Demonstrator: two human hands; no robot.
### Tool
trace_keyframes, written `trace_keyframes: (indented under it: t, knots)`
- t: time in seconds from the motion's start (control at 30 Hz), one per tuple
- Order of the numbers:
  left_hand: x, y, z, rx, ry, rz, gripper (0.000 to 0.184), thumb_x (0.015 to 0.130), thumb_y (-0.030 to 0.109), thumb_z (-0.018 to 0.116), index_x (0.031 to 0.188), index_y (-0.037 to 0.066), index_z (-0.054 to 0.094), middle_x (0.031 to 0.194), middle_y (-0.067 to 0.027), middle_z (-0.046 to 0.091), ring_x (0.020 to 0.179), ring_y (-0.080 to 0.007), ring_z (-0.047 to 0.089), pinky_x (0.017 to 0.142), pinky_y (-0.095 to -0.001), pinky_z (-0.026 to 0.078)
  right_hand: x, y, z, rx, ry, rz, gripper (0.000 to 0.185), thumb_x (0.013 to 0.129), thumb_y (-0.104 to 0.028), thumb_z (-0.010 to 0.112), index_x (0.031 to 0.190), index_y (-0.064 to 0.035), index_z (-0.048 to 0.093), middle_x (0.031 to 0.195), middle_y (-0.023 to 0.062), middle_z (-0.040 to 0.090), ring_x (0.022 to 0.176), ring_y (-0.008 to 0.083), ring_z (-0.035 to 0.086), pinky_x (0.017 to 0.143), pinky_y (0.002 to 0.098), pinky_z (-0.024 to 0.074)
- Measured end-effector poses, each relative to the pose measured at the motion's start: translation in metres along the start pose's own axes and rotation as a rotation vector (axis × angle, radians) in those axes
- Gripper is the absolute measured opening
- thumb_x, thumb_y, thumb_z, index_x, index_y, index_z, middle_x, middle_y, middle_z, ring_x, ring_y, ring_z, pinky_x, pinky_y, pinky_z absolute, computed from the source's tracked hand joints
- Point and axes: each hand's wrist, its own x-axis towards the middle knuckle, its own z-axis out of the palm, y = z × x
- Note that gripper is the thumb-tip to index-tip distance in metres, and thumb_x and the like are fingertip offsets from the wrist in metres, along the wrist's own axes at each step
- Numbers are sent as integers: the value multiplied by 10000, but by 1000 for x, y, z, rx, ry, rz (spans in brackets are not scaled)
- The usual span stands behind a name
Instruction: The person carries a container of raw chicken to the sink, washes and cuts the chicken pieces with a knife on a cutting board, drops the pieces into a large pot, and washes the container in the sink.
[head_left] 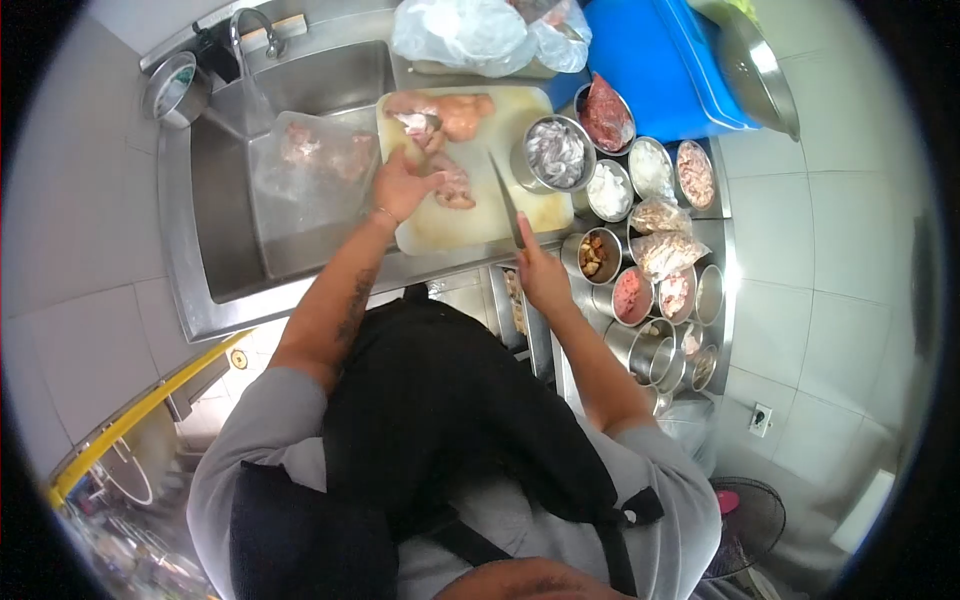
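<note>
A pale cutting board lies beside the sink with raw meat on it. My left hand is over the board's left edge, fingers apart. Its thumb reaches the edge of a small piece of raw meat; I cannot tell how firmly it touches. Above that piece rests a larger pinkish cut of meat with a pale, fatty part. In my right hand is a knife, its blade pointing up and left across the board. A metal pot of greyish-white strips stands on the board's right side.
Left of the board is a steel sink with a running faucet and a translucent bag or sheet holding meat bits. Several metal containers of food crowd the right counter, including red meat. A blue bin stands behind.
</note>
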Motion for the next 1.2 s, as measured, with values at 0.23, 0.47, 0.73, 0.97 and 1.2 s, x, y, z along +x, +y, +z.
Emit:
trace_keyframes:
  t: [0.23, 0.47, 0.73, 0.97, 1.2]
  knots:
    - [101, 78, -19, 1030, 289, 436, 687, 883, 272, 749, 1508, 67, 551, 1491, -247, 573, 1341, -439, 580, 1088, -532, 514, -1, -14, 4, 289, 194, 111, 825, 1054, -148, 638, 1733, -318, 201, 854, 281, 709, 806, 505, 707, 724, 561, 544]
    - [162, 58, -16, 1168, -15, 369, 551, 910, 263, 669, 1435, 107, 606, 1094, -248, 774, 1081, -459, 730, 953, -494, 584, 26, -74, 1, 443, 166, 60, 791, 1063, -134, 612, 1730, -308, 225, 998, 305, 707, 902, 522, 704, 811, 543, 548]
    - [147, 59, -71, 586, -188, 35, 378, 931, 370, 748, 1064, 16, 761, 869, -115, 753, 795, -240, 731, 739, -399, 569, 46, -99, 91, 672, -4, 15, 786, 1045, -241, 628, 1717, -373, 241, 1016, 301, 728, 947, 515, 715, 849, 561, 567]
    - [117, 91, -82, 373, -560, -444, 446, 948, 409, 776, 1260, 100, 700, 1105, -32, 726, 848, -170, 661, 643, -337, 552, 73, -80, 73, 530, 291, 98, 771, 1046, -131, 629, 1710, -329, 292, 1053, 273, 732, 947, 508, 711, 840, 539, 568]
    - [114, 72, -85, 215, -470, -390, 381, 1011, 391, 682, 1315, 163, 699, 1217, -29, 699, 958, -202, 692, 729, -410, 613, 74, -102, 59, 333, 418, 4, 757, 1046, -157, 638, 1702, -337, 308, 1020, 252, 739, 872, 489, 726, 776, 566, 568]
